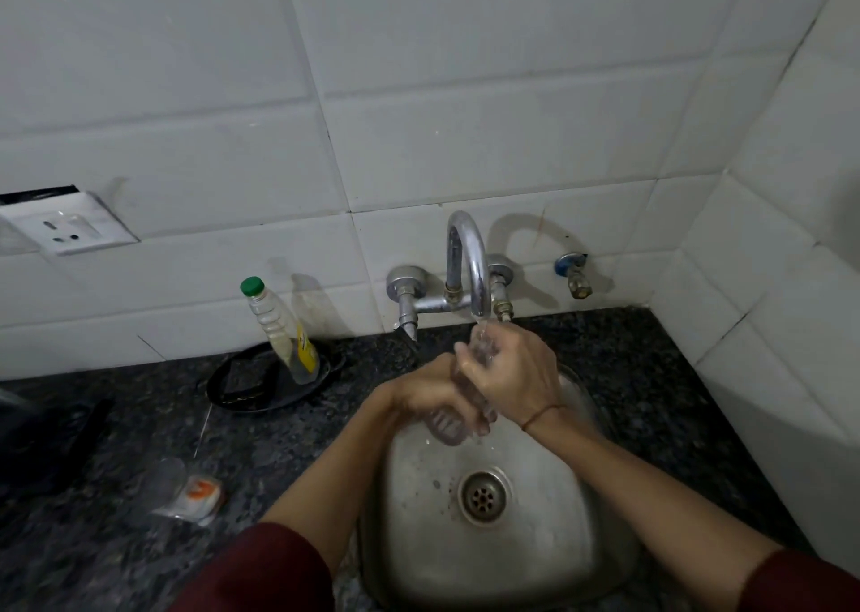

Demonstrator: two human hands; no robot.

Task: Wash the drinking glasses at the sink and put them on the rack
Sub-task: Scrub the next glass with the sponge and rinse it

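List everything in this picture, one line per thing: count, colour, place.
drinking glass: one, clear, held under the tap's running water
second glass: one, clear, on the counter left of the sink, blurred
sink: one, steel, set in the counter
tap: one, chrome, on the wall above the sink
bottle: one, clear with a green cap, in the dish
dish: one, black, on the counter left of the tap
packet: one, white and orange, beside the second glass
socket: one, white, on the wall at left
valve: one, blue-handled, right of the tap
counter: one, dark speckled
left hand: grips the drinking glass low
right hand: grips it higher
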